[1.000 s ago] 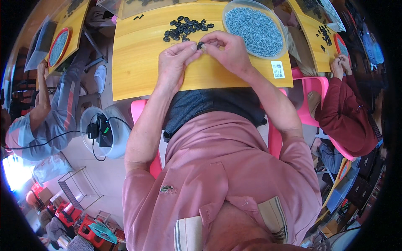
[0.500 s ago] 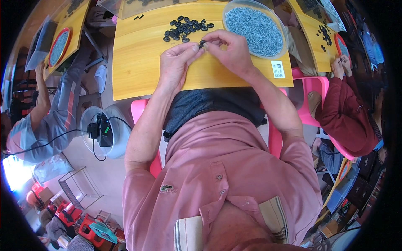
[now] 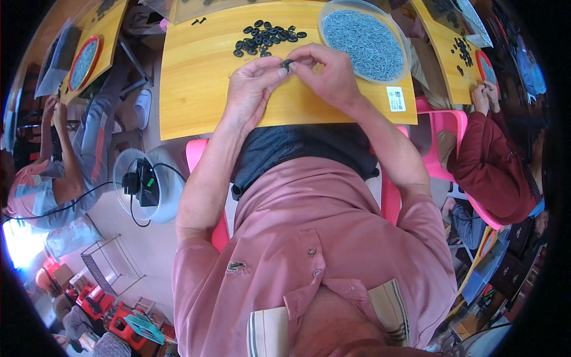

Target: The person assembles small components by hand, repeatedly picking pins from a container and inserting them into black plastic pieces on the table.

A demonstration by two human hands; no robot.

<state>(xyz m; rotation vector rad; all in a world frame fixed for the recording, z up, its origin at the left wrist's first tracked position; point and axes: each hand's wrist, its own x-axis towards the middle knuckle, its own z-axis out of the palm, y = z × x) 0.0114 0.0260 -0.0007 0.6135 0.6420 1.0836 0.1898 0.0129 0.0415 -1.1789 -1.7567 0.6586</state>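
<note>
A small white rectangular label [image 3: 395,99] with dark print lies flat on the yellow board [image 3: 196,89], at its near right corner, just near the round clear container [image 3: 333,15] of grey pieces. Far left, a clear plastic bag [image 3: 56,56] lies partly over another yellow board [image 3: 113,18], beside a red-rimmed round tray [image 3: 83,62]. At the far right edge, a clear plastic sheet or bag [image 3: 473,21] lies on a third yellow board [image 3: 443,50]. No signs or screens are visible.

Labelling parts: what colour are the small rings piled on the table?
Black rings, on the yellow table; head view.
</note>
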